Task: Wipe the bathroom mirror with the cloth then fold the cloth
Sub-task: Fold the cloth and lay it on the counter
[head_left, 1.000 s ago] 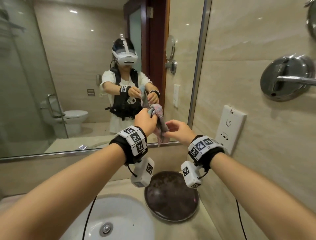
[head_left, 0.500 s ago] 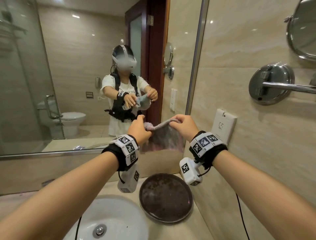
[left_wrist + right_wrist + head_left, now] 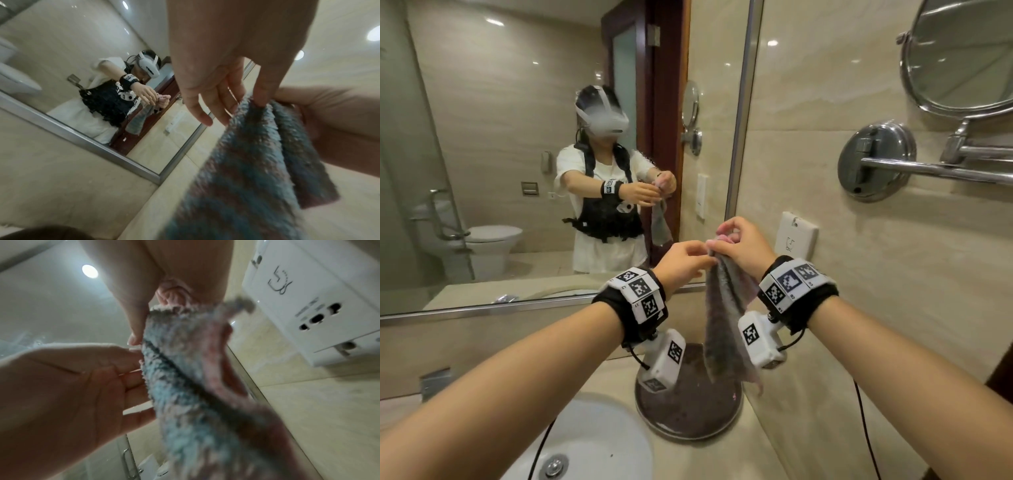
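A fluffy blue-and-pink cloth (image 3: 722,325) hangs doubled in front of the lower right corner of the big wall mirror (image 3: 517,137). My right hand (image 3: 739,246) pinches its gathered top corners, with the thumb on the near side of the cloth (image 3: 185,369). My left hand (image 3: 685,263) is right beside it. Its thumb and forefinger pinch the top edge of the cloth (image 3: 257,146), and its other fingers (image 3: 205,116) stay straight and free. The cloth's lower end dangles over the counter.
Below the hands a dark round tray (image 3: 688,411) sits on the counter beside the white sink (image 3: 592,438). A white wall socket (image 3: 796,236) is just right of the hands. A chrome swing-arm mirror (image 3: 962,54) juts from the right wall.
Half a second ago the cloth was stretched flat between my two hands. My hands have come together and the cloth now hangs folded in half.
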`<state>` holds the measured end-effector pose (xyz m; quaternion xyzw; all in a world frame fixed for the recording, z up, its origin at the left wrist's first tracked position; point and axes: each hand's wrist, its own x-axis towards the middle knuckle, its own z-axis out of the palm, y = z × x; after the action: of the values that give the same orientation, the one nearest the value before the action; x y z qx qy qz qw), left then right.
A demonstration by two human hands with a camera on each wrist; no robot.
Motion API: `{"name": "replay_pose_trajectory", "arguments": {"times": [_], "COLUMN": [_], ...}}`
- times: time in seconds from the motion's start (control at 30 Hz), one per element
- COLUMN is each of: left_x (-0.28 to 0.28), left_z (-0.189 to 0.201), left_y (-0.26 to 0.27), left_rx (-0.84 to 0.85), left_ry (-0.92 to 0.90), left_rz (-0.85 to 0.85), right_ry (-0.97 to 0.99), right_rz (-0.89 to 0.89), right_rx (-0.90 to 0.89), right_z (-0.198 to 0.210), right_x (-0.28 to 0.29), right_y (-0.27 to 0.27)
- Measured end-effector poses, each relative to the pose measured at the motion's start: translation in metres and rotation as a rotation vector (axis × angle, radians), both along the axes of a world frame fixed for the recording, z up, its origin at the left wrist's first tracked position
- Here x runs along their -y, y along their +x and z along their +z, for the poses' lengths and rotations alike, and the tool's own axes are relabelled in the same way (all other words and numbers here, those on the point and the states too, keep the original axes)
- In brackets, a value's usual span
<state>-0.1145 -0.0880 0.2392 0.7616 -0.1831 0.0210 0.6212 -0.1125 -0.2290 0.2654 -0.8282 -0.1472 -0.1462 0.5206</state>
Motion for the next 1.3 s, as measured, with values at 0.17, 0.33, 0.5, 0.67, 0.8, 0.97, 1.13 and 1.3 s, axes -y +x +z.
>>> {"name": "replay_pose_trajectory", "arguments": {"times": [0.17, 0.33, 0.5, 0.67, 0.8, 0.97, 1.13, 1.3], "left_x": [0.018, 0.023, 0.013, 0.005, -0.003, -0.017, -0.032, -0.034], "left_z": [-0.001, 0.004, 0.004, -0.001, -0.003, -0.005, -0.010, -0.015], "left_y": [0.002, 0.005, 0.017, 0.020, 0.017, 0.012, 0.016, 0.013], "left_rx": [0.047, 0.147, 0.160, 0.151, 0.148, 0.117, 0.164, 0.270], "left_ry": [-0.039, -0.029, -0.017, -0.006, -0.017, -0.052, 0.108, 0.472], "left_rz": [0.066, 0.150, 0.239, 0.252, 0.249, 0.161, 0.138, 0.235], "right_ry": [0.144, 0.169, 0.129, -0.097, -0.035, -0.093, -0.076, -0.218], "right_rz": [-0.083, -0.094, -0.035, 0.040, 0.115, 0.142, 0.157, 0.071], "right_rx": [-0.085, -0.140, -0.188, -0.263, -0.296, -0.236, -0.227, -0.169], "right_z": [-0.007, -0.011, -0.017, -0.027, -0.031, -0.045, -0.053, -0.055], "right_x": [0.019, 0.022, 0.024, 0.025, 0.017, 0.005, 0.006, 0.010], "right_y": [0.006, 0.003, -0.007, -0.011, -0.012, -0.002, 0.006, 0.009]}}
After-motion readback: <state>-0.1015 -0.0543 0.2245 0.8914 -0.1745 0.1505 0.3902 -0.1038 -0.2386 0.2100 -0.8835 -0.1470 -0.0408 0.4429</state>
